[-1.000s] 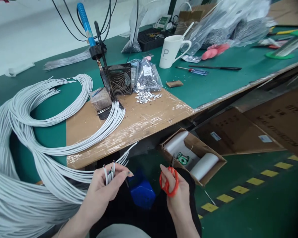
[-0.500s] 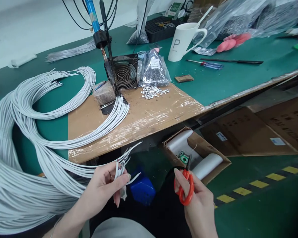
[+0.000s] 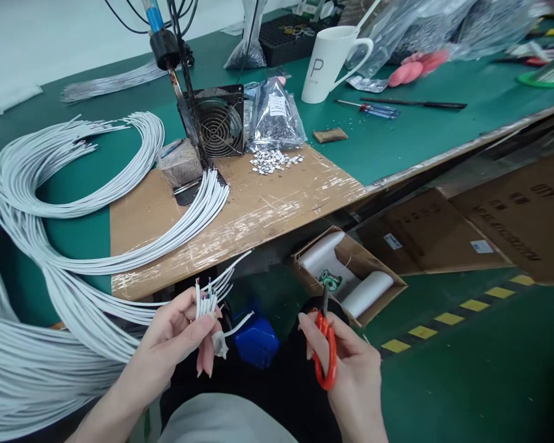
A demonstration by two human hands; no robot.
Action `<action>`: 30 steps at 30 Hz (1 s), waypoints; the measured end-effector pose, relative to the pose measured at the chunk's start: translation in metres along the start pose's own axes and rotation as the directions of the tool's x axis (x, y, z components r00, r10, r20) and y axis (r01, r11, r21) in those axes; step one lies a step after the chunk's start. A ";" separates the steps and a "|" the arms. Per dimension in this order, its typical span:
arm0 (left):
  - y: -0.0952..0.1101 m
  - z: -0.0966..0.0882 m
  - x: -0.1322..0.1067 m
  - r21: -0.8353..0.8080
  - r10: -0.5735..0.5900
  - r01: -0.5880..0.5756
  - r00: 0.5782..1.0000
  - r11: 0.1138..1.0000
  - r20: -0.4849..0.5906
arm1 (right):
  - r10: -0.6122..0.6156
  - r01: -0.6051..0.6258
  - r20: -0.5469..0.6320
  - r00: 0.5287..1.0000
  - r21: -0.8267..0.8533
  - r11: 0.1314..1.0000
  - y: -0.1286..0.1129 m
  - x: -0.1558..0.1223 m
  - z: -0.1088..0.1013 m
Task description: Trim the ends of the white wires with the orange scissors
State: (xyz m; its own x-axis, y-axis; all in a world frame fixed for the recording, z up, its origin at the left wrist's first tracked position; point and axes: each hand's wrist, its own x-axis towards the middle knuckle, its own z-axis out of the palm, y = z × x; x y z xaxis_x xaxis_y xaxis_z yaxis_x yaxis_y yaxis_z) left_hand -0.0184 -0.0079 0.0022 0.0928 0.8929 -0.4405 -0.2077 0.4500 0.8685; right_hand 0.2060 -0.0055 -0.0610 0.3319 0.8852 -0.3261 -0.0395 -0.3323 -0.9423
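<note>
My left hand point(image 3: 182, 338) is closed around the ends of several white cables point(image 3: 206, 303), thumb pressed over them. Their cut tips point upward, and small coloured cores show at some of them. One cable end sticks out to the right below the thumb, beside a small whitish lump point(image 3: 220, 344) under my fingers. In my right hand point(image 3: 348, 363) are scissors with red handles point(image 3: 325, 351); thumb and fingers are in the loops and the blades point up and away. A gap separates the scissors from the cables.
Large coils of white cable point(image 3: 50, 246) cover the table's left side. A soldering iron stand point(image 3: 196, 132), a fan point(image 3: 219, 123), small metal pieces point(image 3: 274, 161) and a mug point(image 3: 327, 64) stand or lie behind. Below the edge are an open carton point(image 3: 378, 298) and a blue object point(image 3: 257, 341).
The view has shifted, so the table things sit further left. The cable ends in my left hand now stand more upright, and the scissors have turned, with their blades looking closer together.
</note>
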 end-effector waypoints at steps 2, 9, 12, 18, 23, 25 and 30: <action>0.002 0.001 -0.002 -0.006 -0.006 0.006 1.000 1.000 -0.013 | -0.012 0.011 0.068 0.998 0.016 1.000 0.005 -0.002 0.002; 0.005 0.005 -0.007 -0.026 0.005 -0.006 0.999 1.000 -0.038 | 0.009 -0.033 0.272 0.962 0.085 0.996 0.014 -0.010 0.016; 0.004 0.005 -0.008 -0.009 0.016 -0.016 0.999 1.000 -0.039 | -0.010 -0.059 0.418 0.908 0.152 0.987 0.015 -0.013 0.029; 0.004 0.005 -0.010 0.007 0.003 -0.003 0.999 1.000 -0.034 | -0.083 -0.049 0.447 0.890 0.276 0.960 0.017 -0.022 0.047; 0.003 0.006 -0.008 0.013 0.031 -0.030 0.998 0.999 -0.056 | -0.365 0.278 0.371 0.854 0.268 0.922 0.008 -0.026 0.041; 0.002 0.006 -0.008 0.014 0.041 -0.040 0.997 0.999 -0.067 | -0.406 0.339 0.367 0.837 0.236 0.911 0.005 -0.027 0.038; -0.001 0.011 -0.011 -0.031 -0.040 0.036 0.992 0.999 -0.120 | -0.075 0.036 0.306 0.949 0.132 0.991 0.025 -0.022 0.046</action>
State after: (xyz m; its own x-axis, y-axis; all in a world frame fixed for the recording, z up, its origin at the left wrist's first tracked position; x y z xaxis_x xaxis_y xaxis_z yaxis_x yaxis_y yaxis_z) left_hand -0.0084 -0.0179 0.0088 -0.0170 0.8666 -0.4987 -0.2339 0.4815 0.8447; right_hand 0.1540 -0.0180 -0.0810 0.0294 0.9648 -0.2615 -0.1516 -0.2543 -0.9552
